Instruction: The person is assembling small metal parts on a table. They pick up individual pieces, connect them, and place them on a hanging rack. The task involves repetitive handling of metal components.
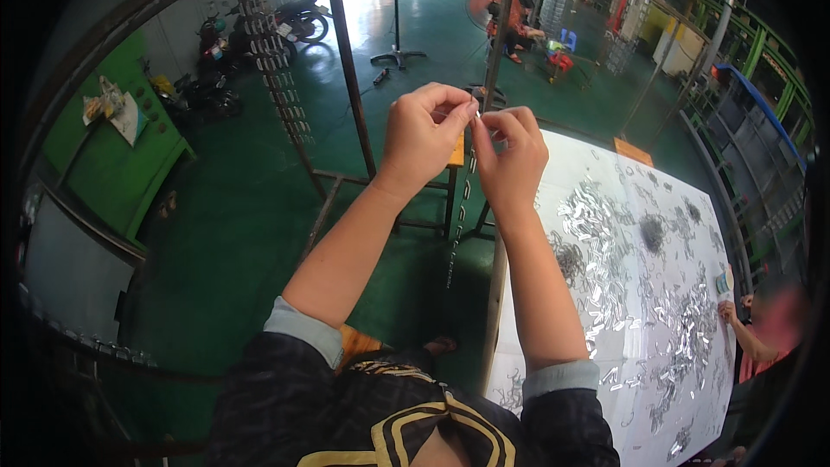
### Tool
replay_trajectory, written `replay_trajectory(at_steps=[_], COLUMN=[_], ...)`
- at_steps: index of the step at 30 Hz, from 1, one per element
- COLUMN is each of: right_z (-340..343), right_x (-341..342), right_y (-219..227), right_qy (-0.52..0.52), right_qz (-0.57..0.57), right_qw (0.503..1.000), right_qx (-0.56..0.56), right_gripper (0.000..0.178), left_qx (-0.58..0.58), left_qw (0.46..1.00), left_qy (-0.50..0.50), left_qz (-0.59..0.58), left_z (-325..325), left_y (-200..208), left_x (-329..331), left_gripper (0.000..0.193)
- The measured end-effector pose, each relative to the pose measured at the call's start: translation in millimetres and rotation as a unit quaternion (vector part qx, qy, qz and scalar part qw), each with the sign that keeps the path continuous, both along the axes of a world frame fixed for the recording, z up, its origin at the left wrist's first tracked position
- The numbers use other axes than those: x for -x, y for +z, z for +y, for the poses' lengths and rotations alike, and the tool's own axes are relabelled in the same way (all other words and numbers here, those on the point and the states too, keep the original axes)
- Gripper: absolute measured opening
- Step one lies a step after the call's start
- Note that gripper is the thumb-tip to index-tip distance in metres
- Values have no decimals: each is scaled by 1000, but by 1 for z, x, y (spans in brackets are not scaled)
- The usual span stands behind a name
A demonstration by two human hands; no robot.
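Both arms are raised in front of me, with the hands nearly touching at the fingertips. My left hand [422, 138] is closed in a pinch; what lies between its fingertips is too small to make out. My right hand [513, 156] pinches a small shiny metal piece [477, 114] against the left fingertips. Just below the fingers hangs a strand of small metal pieces [458, 216], linked one under another. To the right, loose metal pieces [596, 216] lie scattered over a white-topped table [540, 342], with dark tangled clumps [652, 232] of small parts among them.
Upright metal frame posts [350, 65] stand ahead, and similar strands [281, 78] hang at the left. A green cabinet [108, 138] and parked motorbikes [303, 19] stand farther left. Across the table is a co-worker's hand [728, 311] beside a round tub [724, 280]. A standing fan [397, 17] is ahead.
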State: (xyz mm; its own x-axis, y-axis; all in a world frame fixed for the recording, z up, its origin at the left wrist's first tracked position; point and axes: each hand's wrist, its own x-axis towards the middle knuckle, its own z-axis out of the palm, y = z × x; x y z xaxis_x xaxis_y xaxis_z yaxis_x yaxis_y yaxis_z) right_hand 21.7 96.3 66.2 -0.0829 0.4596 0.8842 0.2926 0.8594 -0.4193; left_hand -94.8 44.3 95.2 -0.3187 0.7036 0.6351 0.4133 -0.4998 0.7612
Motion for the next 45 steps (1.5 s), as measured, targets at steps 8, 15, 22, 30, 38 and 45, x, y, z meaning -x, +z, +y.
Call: replay_trajectory(at_steps=[8, 15, 22, 30, 38, 45], right_z=[4, -1, -48, -65, -57, -65], right_x=[-6, -57, -113, -137, -151, -146], right_y=[-37, -168, -285, -308, -315, -315], right_qy=[21, -21, -8, -14, -18, -4], right_qz=[-50, -228, -375, -418, -378, -347], right_qw=[996, 960, 886, 886, 903, 914], right_qx=[75, 161, 272, 201, 202, 210], right_gripper=[17, 12, 12, 14, 14, 11], left_qx=[-15, -30, -59, -74, -95, -116], left_qw=[993, 990, 994, 985, 948, 898], left_qy=[-76, -74, -2, 141, 300, 422], left_qz=[-89, -115, -90, -69, -48, 32], left_z=[21, 32, 33, 13, -10, -61], left_y=[-6, 0, 11, 38, 77, 106], left_x=[49, 101, 140, 186, 246, 314], left_gripper=[10, 9, 11, 18, 16, 15])
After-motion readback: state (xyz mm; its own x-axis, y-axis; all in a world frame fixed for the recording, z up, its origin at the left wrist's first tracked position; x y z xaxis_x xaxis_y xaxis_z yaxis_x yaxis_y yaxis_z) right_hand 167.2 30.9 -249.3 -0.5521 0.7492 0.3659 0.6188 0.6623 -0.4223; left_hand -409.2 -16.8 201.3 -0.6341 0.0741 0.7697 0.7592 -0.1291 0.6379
